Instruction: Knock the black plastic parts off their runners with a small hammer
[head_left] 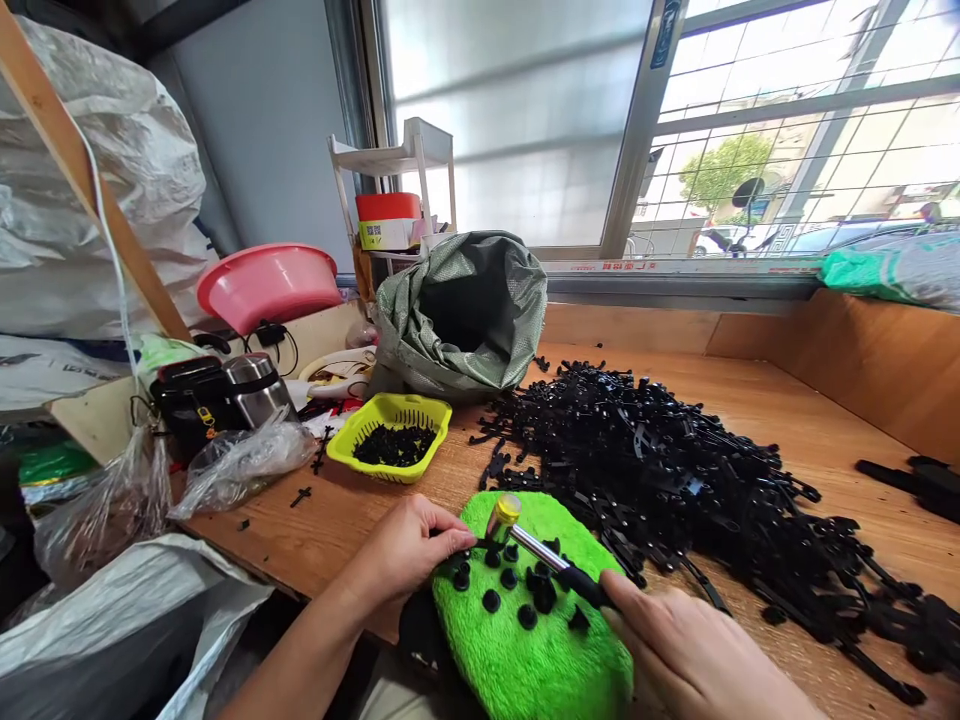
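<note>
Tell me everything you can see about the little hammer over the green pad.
The small hammer has a yellowish, rounded head with a metal band, a thin shiny metal shaft and a black grip. The right hand holds the grip, so the shaft slants up and to the left. Its head sits just above the fuzzy green pad, among small black round parts, right beside the left hand fingertips. Whether the head touches a part cannot be told.
</note>
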